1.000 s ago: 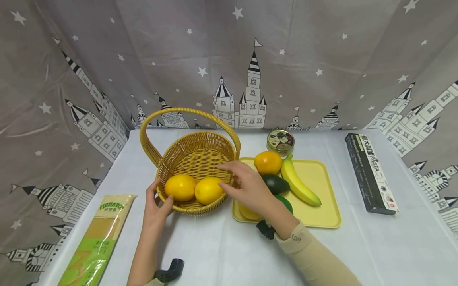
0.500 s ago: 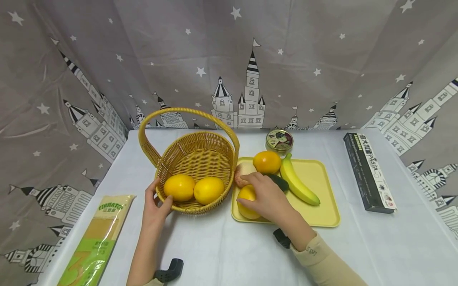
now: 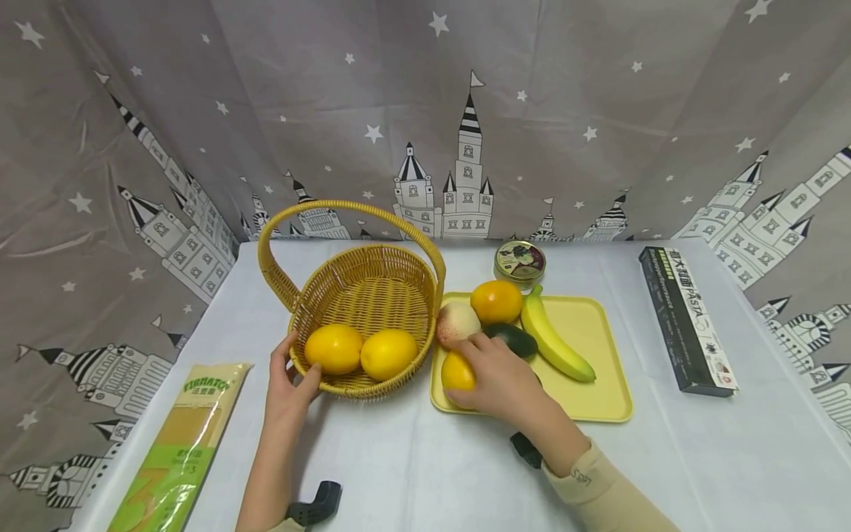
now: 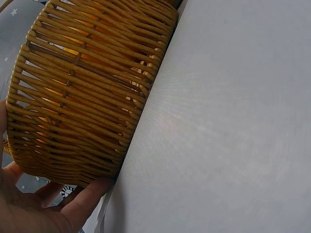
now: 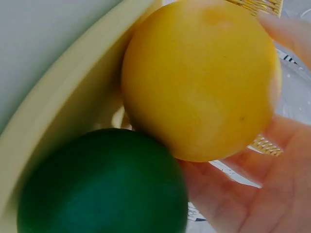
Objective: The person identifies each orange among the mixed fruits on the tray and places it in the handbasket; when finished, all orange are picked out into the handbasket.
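Observation:
My left hand (image 3: 290, 380) grips the near left rim of a woven yellow basket (image 3: 372, 255), thumb over the rim and fingers against its outside wall. Inside the basket lie two yellow fruits, a rounder orange-yellow one (image 3: 334, 349) and a lemon (image 3: 388, 355). My right hand (image 3: 500, 377) is over the left part of a yellow tray (image 3: 601, 369), its thumb and fingers around another lemon (image 5: 199, 82). That lemon is close against the tray's side wall (image 5: 63, 92). A smooth green fruit (image 5: 104, 187) sits right beside it, mostly hidden under my hand in the head view.
Also on the tray are a peach (image 3: 457, 323), an orange-yellow fruit (image 3: 496, 301), a dark green avocado (image 3: 515, 341) and a banana (image 3: 555, 340). A round tin (image 3: 520, 262) stands behind. A pasta box (image 3: 688, 321) lies right, a pasta packet (image 3: 179, 443) left.
My right hand has moved from the basket's right rim back over the tray and closed around the lemon there. The peach has come into view. My left hand stays on the basket.

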Motion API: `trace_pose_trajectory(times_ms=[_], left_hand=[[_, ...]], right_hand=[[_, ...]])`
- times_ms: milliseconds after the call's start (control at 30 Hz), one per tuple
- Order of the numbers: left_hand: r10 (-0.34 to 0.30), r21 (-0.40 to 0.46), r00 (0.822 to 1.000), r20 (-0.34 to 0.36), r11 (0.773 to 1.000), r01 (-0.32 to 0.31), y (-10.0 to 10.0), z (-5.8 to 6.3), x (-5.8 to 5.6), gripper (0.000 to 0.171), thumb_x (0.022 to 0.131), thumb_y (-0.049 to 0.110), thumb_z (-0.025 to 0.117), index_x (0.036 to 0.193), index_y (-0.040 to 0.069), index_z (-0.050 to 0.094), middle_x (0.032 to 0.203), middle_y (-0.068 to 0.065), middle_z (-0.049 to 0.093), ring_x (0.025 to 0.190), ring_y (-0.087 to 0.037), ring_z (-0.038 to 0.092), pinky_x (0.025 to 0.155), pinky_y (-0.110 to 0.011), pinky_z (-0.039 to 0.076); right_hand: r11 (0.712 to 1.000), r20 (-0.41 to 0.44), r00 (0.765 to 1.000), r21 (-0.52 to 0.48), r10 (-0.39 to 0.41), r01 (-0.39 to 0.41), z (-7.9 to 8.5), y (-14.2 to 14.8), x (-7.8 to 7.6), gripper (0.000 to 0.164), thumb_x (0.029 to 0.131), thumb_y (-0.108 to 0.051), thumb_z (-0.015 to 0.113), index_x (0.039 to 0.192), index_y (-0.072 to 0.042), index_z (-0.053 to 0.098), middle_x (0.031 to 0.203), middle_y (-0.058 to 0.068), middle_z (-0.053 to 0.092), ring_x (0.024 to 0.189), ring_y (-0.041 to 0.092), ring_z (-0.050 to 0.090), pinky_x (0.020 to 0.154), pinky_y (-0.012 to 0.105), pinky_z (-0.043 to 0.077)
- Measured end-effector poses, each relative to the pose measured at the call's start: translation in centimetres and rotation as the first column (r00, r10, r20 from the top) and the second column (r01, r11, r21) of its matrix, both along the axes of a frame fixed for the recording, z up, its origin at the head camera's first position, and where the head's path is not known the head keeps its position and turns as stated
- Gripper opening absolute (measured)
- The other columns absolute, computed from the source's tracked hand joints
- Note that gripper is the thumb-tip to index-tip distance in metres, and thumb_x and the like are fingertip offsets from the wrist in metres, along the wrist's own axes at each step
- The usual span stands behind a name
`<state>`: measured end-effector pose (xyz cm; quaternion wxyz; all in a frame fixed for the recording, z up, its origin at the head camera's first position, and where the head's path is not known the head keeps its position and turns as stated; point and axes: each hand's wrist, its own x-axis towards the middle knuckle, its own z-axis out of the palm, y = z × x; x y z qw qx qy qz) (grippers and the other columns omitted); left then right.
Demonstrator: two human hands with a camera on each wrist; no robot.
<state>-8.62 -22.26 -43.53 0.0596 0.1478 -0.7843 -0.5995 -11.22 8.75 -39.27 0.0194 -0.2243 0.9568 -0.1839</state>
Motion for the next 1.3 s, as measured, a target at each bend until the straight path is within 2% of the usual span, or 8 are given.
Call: trace_pose_trajectory(times_ms=[133, 233, 400, 700, 867, 1000, 1133, 1300], left_hand=[[-0.002, 0.004, 1.000, -0.003, 1.000, 0.002, 0.0, 0.0, 0.0, 0.072, 0.095, 0.012, 0.053, 0.155, 0.028, 0.017, 0.156, -0.012, 0.015, 0.137, -0.036, 0.029, 0.077, -0.014, 0.050], [-0.006, 0.013, 1.000, -0.007, 1.000, 0.007, -0.1, -0.1, 0.0, 0.072, 0.095, 0.011, 0.052, 0.155, 0.027, 0.016, 0.156, -0.012, 0.015, 0.137, -0.036, 0.029, 0.074, -0.011, 0.048], [-0.014, 0.005, 1.000, 0.000, 1.000, 0.014, -0.1, -0.2, -0.1, 0.072, 0.095, 0.012, 0.052, 0.155, 0.028, 0.015, 0.156, -0.011, 0.014, 0.138, -0.035, 0.027, 0.077, -0.013, 0.049], [-0.018, -0.007, 1.000, 0.011, 1.000, 0.018, -0.1, -0.1, 0.0, 0.072, 0.095, 0.012, 0.052, 0.155, 0.027, 0.015, 0.157, -0.012, 0.015, 0.139, -0.035, 0.026, 0.075, -0.008, 0.045], [-0.017, 0.013, 1.000, -0.004, 1.000, 0.017, -0.2, -0.1, 0.0, 0.073, 0.094, 0.010, 0.052, 0.155, 0.027, 0.015, 0.157, -0.012, 0.014, 0.139, -0.035, 0.025, 0.074, -0.008, 0.046], [-0.018, -0.003, 1.000, -0.007, 1.000, 0.018, -0.2, 0.0, 0.0, 0.072, 0.095, 0.010, 0.052, 0.155, 0.026, 0.015, 0.156, -0.012, 0.015, 0.139, -0.035, 0.025, 0.074, -0.007, 0.045], [-0.013, -0.019, 1.000, 0.013, 1.000, 0.014, 0.0, 0.1, 0.0, 0.072, 0.095, 0.012, 0.052, 0.155, 0.028, 0.015, 0.157, -0.011, 0.016, 0.139, -0.035, 0.027, 0.074, -0.006, 0.044], [-0.012, -0.018, 0.999, 0.032, 1.000, 0.013, 0.0, 0.1, 0.0, 0.072, 0.095, 0.014, 0.052, 0.155, 0.030, 0.014, 0.157, -0.010, 0.015, 0.138, -0.035, 0.029, 0.074, -0.007, 0.044]], right_hand=[[1.000, -0.015, 1.000, 0.006, 0.024, -0.024, 0.0, 0.1, 0.2, 0.068, 0.075, -0.045, 0.074, 0.136, -0.021, 0.056, 0.121, 0.004, 0.055, 0.101, 0.026, 0.050, 0.075, 0.039, 0.049], [0.999, -0.038, 0.999, 0.004, 0.034, -0.034, -0.1, 0.0, 0.3, 0.066, 0.075, -0.044, 0.075, 0.133, -0.018, 0.058, 0.118, 0.004, 0.056, 0.101, 0.026, 0.051, 0.075, 0.039, 0.049], [0.999, -0.053, 0.998, -0.008, 0.031, -0.031, 0.0, 0.1, 0.2, 0.064, 0.073, -0.044, 0.076, 0.128, -0.017, 0.060, 0.117, 0.005, 0.056, 0.101, 0.026, 0.052, 0.076, 0.039, 0.050], [0.990, -0.117, 0.993, -0.139, -0.005, -0.012, 2.5, 0.3, -0.1, 0.058, 0.073, -0.043, 0.073, 0.126, -0.023, 0.060, 0.120, -0.001, 0.054, 0.107, 0.020, 0.051, 0.081, 0.039, 0.049], [0.969, -0.132, 0.991, -0.243, 0.015, -0.048, 4.1, -0.9, -0.1, 0.061, 0.073, -0.045, 0.075, 0.128, -0.024, 0.058, 0.129, -0.003, 0.053, 0.115, 0.019, 0.050, 0.089, 0.041, 0.048], [0.939, -0.128, 0.990, -0.331, 0.052, -0.092, 4.7, -2.8, -0.5, 0.063, 0.073, -0.043, 0.074, 0.130, -0.021, 0.057, 0.133, -0.001, 0.051, 0.119, 0.019, 0.048, 0.094, 0.040, 0.046], [0.910, -0.107, 0.992, -0.400, 0.074, -0.111, 4.5, -5.0, -1.7, 0.065, 0.074, -0.042, 0.074, 0.132, -0.020, 0.056, 0.133, -0.001, 0.049, 0.118, 0.017, 0.048, 0.094, 0.036, 0.046], [0.891, -0.080, 0.994, -0.443, 0.070, -0.099, 3.4, -7.9, -3.8, 0.065, 0.078, -0.039, 0.073, 0.136, -0.017, 0.052, 0.136, 0.002, 0.047, 0.121, 0.018, 0.046, 0.095, 0.038, 0.046]])
